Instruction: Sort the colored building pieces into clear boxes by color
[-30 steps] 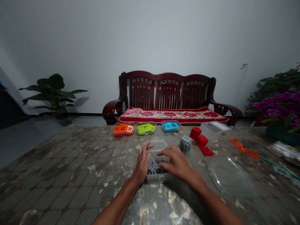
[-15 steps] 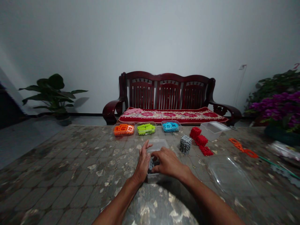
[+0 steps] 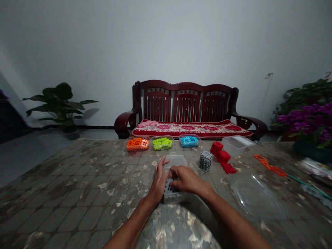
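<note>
A clear plastic box [image 3: 171, 199] stands on the table in front of me, with grey interlocking plastic pieces [image 3: 167, 186] inside. My left hand [image 3: 158, 181] rests along the box's left side, fingers stretched out and apart. Over the box, my right hand [image 3: 184, 178] reaches in with bent fingers, closed on a grey piece that they mostly cover. Just right of the box stands a grey cylinder-like block [image 3: 205, 160] built from similar pieces. Beside it lies a chain of red blocks [image 3: 220, 156].
Boxes of orange pieces [image 3: 138, 144], green pieces [image 3: 162, 143] and blue pieces [image 3: 189, 141] line the far edge. At right are a clear lid [image 3: 255, 195], another clear box [image 3: 234, 147], orange linked pieces [image 3: 268, 165] and purple flowers [image 3: 308, 119]. A wooden bench [image 3: 186, 100] stands beyond.
My right hand's fingers have curled in more over the box, and its thumb has moved deeper among the grey pieces. The left hand stays beside the box.
</note>
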A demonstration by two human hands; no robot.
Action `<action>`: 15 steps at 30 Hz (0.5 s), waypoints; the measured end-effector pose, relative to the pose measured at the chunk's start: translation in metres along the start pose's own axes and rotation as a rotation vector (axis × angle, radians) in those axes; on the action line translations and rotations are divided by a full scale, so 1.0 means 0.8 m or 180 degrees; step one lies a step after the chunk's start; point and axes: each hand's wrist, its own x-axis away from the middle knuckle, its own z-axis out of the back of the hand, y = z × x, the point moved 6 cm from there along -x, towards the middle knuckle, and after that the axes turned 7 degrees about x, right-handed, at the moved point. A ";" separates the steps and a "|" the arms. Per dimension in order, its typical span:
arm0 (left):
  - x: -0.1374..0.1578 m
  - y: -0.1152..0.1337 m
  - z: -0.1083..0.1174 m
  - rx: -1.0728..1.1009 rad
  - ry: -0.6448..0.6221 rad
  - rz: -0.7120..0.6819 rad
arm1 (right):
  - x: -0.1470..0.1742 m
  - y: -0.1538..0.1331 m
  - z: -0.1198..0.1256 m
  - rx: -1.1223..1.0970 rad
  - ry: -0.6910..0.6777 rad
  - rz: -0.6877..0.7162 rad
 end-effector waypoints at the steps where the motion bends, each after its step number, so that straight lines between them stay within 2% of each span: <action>1: 0.000 0.001 0.000 -0.0017 0.0002 -0.0015 | -0.001 0.002 0.001 -0.0135 -0.0018 0.0009; 5: 0.000 0.000 0.000 -0.0020 -0.0006 -0.0029 | -0.006 0.013 0.007 -0.0479 -0.0064 -0.0123; 9: 0.000 -0.003 -0.001 0.0041 -0.0009 -0.0044 | -0.010 0.009 0.014 -0.0102 0.0162 -0.0007; 12: 0.000 -0.003 -0.001 0.0091 -0.0047 -0.0109 | -0.007 0.009 0.022 -0.0033 0.0676 0.0203; 15: 0.001 -0.002 -0.002 0.0104 -0.0089 -0.0070 | 0.006 0.034 0.038 -0.0239 0.1446 0.0141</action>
